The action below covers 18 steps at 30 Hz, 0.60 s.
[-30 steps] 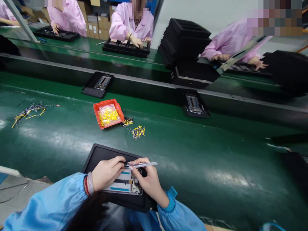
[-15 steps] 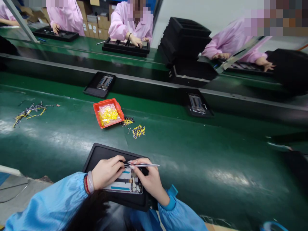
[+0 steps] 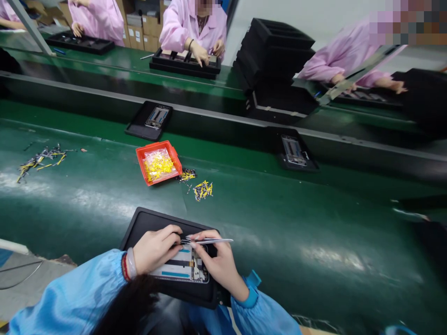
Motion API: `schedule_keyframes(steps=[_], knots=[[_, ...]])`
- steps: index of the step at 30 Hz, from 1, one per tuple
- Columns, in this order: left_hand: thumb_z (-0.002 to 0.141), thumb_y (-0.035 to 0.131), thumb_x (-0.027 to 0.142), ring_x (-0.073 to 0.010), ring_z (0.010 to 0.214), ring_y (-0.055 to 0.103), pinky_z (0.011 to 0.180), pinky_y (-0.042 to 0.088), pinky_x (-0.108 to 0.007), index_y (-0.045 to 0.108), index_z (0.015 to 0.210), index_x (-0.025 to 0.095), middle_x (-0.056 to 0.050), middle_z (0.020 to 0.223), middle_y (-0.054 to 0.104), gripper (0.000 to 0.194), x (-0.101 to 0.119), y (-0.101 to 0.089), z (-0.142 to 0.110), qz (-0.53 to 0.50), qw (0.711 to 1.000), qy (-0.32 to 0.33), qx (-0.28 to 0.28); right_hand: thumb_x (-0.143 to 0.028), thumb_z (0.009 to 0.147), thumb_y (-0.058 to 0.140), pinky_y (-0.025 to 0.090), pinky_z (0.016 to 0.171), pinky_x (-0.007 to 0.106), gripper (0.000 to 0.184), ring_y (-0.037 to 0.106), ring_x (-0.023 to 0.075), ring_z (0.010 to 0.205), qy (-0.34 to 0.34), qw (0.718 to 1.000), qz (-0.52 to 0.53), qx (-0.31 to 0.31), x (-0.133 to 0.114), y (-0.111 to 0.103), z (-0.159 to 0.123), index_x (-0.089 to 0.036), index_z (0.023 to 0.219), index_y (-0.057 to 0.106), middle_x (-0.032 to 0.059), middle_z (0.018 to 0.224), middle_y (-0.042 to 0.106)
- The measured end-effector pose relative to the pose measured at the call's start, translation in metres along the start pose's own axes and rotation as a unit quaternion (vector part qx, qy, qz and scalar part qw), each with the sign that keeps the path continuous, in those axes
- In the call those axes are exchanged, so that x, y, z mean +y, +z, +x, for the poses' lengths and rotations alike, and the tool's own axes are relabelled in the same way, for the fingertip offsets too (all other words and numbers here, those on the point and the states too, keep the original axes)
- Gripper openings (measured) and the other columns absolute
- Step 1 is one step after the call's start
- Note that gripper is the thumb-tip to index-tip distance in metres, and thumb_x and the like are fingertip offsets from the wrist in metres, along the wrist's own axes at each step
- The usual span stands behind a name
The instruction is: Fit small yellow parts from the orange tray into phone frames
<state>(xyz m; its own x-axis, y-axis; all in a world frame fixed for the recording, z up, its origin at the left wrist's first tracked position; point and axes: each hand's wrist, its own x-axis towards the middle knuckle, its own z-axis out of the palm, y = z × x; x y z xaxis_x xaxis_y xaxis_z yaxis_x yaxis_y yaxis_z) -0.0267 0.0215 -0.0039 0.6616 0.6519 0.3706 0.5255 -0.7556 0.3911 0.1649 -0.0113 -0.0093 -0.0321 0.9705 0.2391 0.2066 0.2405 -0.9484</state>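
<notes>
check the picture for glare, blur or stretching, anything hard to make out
Head view: the green table shows whitish glare on both sides of the black tray; head view: the phone frame reads fairly clearly, but the tip of the slim pale tool is too small to tell; head view: the dark stack at the right edge looks soft and stretched.

Lateral access to the black rectangular tray (image 3: 148, 224) is afforded from the right, across the open stretch of glossy green work surface (image 3: 279, 223). Passage directly ahead is partly obstructed by the open-topped red plastic bin (image 3: 175, 157) and, just beside it, by small heaps of yellow-and-black strips (image 3: 203, 190). Above the flat silver metal device frame (image 3: 185, 269), approach is restricted by the left hand (image 3: 158, 250), the right hand (image 3: 218, 261) and a slender silver tweezer-like tool (image 3: 214, 241).
</notes>
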Motion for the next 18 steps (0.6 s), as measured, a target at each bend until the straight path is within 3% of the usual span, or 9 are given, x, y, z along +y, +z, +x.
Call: schedule_keyframes(steps=[12, 18], knots=[[0.102, 0.024, 0.029, -0.0085, 0.067, 0.066, 0.052, 0.051, -0.015, 0.053, 0.080, 0.017, -0.002, 0.086, 0.066, 0.039, -0.0007, -0.0001, -0.0007, 0.004, 1.000, -0.002, -0.006, -0.024, 0.092, 0.060, 0.057, 0.067, 0.022, 0.009, 0.072, 0.0171, 0.076, -0.081, 0.994, -0.036, -0.071, 0.0007, -0.0053, 0.0010, -0.024, 0.091, 0.069, 0.0021, 0.084, 0.076], [0.103, 0.023, 0.031, -0.0084, 0.065, 0.066, 0.051, 0.050, -0.014, 0.053, 0.080, 0.017, -0.002, 0.084, 0.066, 0.040, -0.0012, -0.0013, 0.0008, 0.001, 1.000, 0.004, -0.006, -0.026, 0.089, 0.063, 0.057, 0.070, 0.025, 0.006, 0.071, 0.0187, 0.077, 0.004, 0.997, -0.029, -0.071, -0.0030, -0.0062, 0.0039, -0.023, 0.087, 0.067, 0.0032, 0.084, 0.074]])
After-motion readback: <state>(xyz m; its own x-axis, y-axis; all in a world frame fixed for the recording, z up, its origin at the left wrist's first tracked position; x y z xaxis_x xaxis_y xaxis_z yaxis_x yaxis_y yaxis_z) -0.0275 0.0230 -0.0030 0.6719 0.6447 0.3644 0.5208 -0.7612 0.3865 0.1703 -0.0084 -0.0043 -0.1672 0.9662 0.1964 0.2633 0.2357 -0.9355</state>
